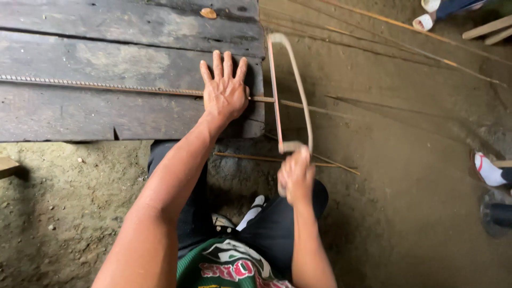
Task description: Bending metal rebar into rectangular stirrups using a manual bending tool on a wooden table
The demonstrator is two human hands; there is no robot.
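Right hand: the right hand (296, 176) was nearest the camera, fingers curled tight around the handle of a hacksaw (288, 90), held just above the person's dark-trousered knees.
Hacksaw: its bowed frame and thin blade ran away from the fist toward the bench edge, the blade crossing a ribbed steel bar (106, 86) just past the end of the planks.
Left hand: the left hand (224, 93) lay flat with fingers spread, palm pressing the bar down on the plank bench (128, 58), just beside the blade.
Steel bar: it stretched across the dark, weathered planks from the left edge, under the palm, with a short end jutting out over the dirt.
Ground: thin rods (282, 159) lay on the packed earth floor (405, 176) below the saw.
Far edge: more long rods (405, 26) crossed the upper right, near another person's white sandals (426, 16); a further sandalled foot (488, 169) showed at the right.
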